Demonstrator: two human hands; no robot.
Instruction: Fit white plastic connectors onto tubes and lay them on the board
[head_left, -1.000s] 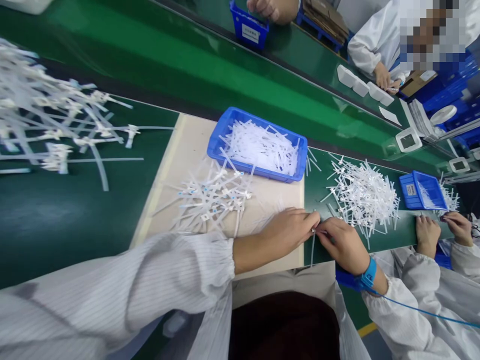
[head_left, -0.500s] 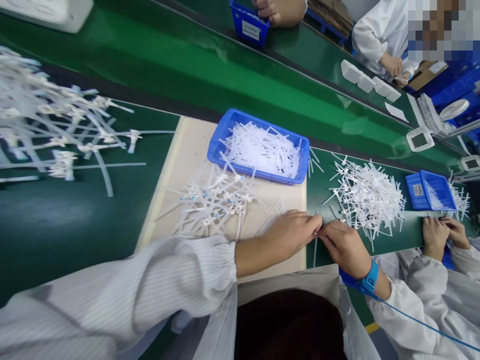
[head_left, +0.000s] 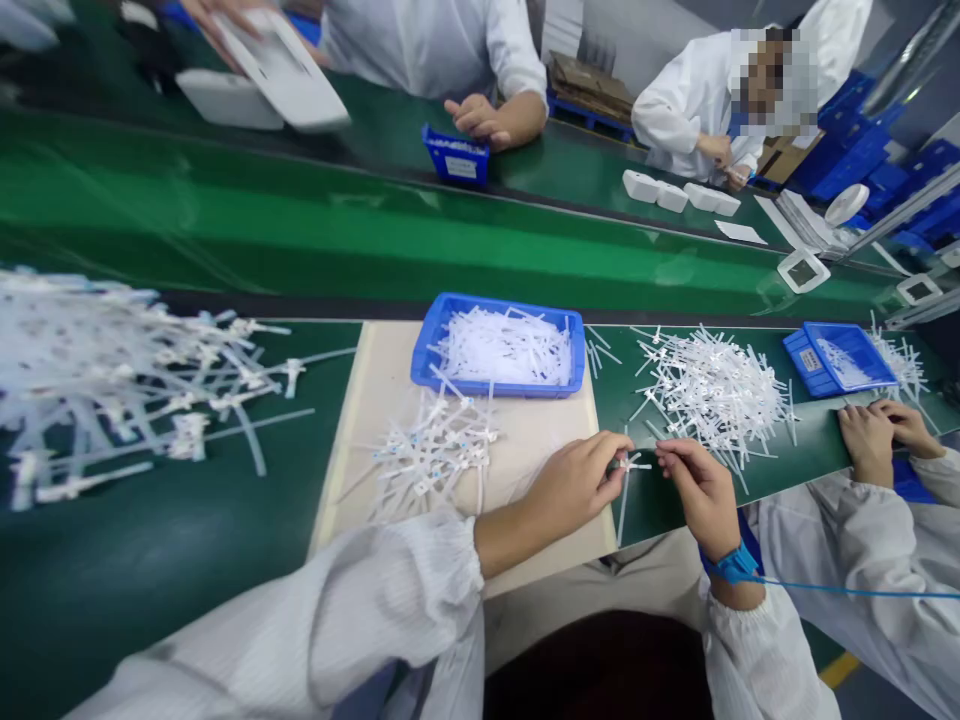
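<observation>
My left hand [head_left: 574,485] pinches a white tube connector [head_left: 634,463] with thin clear tubes sticking out of it, one hanging down along the board's right edge. Just to the right is my right hand [head_left: 703,492], wearing a blue wrist strap [head_left: 735,562] with a cord. Its thumb and fingertips are drawn together, apart from the connector; whether a small piece is between them cannot be made out. Beyond my hands stands a blue tray [head_left: 499,388] full of short translucent tubes [head_left: 510,345]. A small heap of tube-and-connector pieces [head_left: 431,455] lies on the beige board [head_left: 375,365] left of my left hand.
Large piles of similar pieces lie at left [head_left: 112,370] and right [head_left: 716,390]. A co-worker's hands [head_left: 870,440] are at the right, by a blue bin [head_left: 810,365]. Across the green ledge [head_left: 337,245], other people work with white housings [head_left: 289,75] and a small blue bin [head_left: 459,165].
My hands were together at the connector; my right hand has drawn away to the right, while my left keeps hold of it. The head view has tilted up, showing more of the far bench.
</observation>
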